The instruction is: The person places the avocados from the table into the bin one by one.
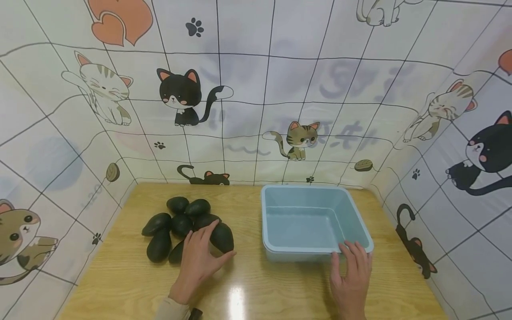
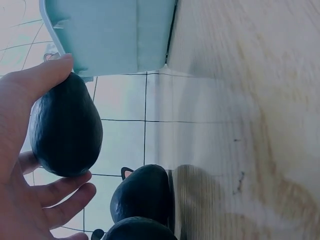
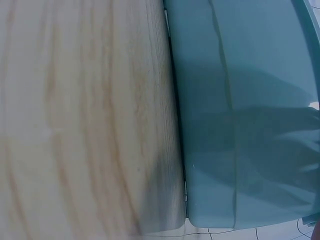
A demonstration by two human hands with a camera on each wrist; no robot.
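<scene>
In the head view my left hand (image 1: 198, 260) grips a dark green avocado (image 1: 222, 238) between thumb and fingers, at the right side of a group of avocados. The left wrist view shows the held avocado (image 2: 67, 127) upright against the palm, thumb on its upper end and fingers below. More avocados (image 2: 142, 192) sit beyond the fingers there. On the right, a pale blue plastic bin (image 1: 298, 249) stands with nothing in it. My right hand (image 1: 352, 278) holds its front rim near the right corner, fingertips over the edge and thumb by the outer wall.
The other avocados (image 1: 158, 245) lie close together on the left of the wooden table (image 1: 256, 289). A cat-patterned sheet (image 1: 244, 80) forms walls behind and on both sides. The bin's back edge is near the rear wall.
</scene>
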